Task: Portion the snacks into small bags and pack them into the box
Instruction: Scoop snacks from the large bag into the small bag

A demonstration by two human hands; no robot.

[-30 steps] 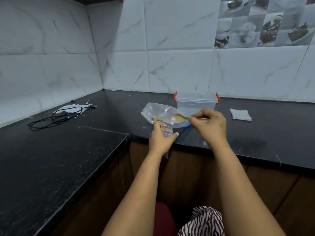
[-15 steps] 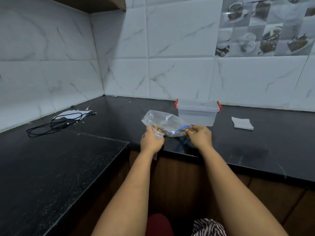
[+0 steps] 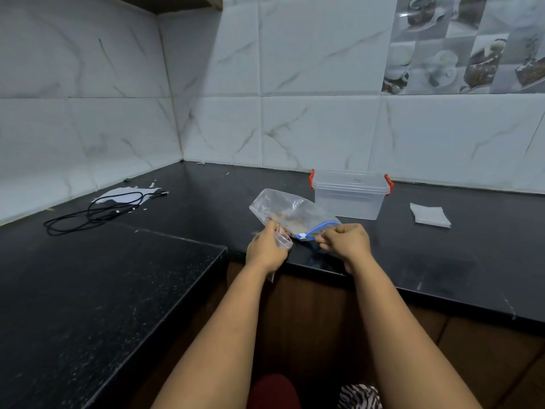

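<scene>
A large clear zip bag [image 3: 292,212] with a blue seal lies on the black counter, a few snack pieces inside it. My left hand [image 3: 265,249] grips a small clear bag [image 3: 283,241] right at the big bag's mouth. My right hand [image 3: 346,240] pinches the thin handle of a wooden spoon [image 3: 316,231], which reaches into the big bag's open blue mouth; the spoon's bowl is hidden inside. Just behind the bag stands a clear plastic box [image 3: 349,199] with red clips, its lid on.
A stack of small folded clear bags or napkins [image 3: 430,215] lies right of the box. A black cable [image 3: 97,212] and a white paper [image 3: 124,194] sit on the left counter. The counter edge [image 3: 324,271] runs under my hands, and tiled walls stand behind.
The spoon, held loaded above the big bag a second ago, has gone down into the bag's mouth. Both hands have dropped lower, toward the counter edge.
</scene>
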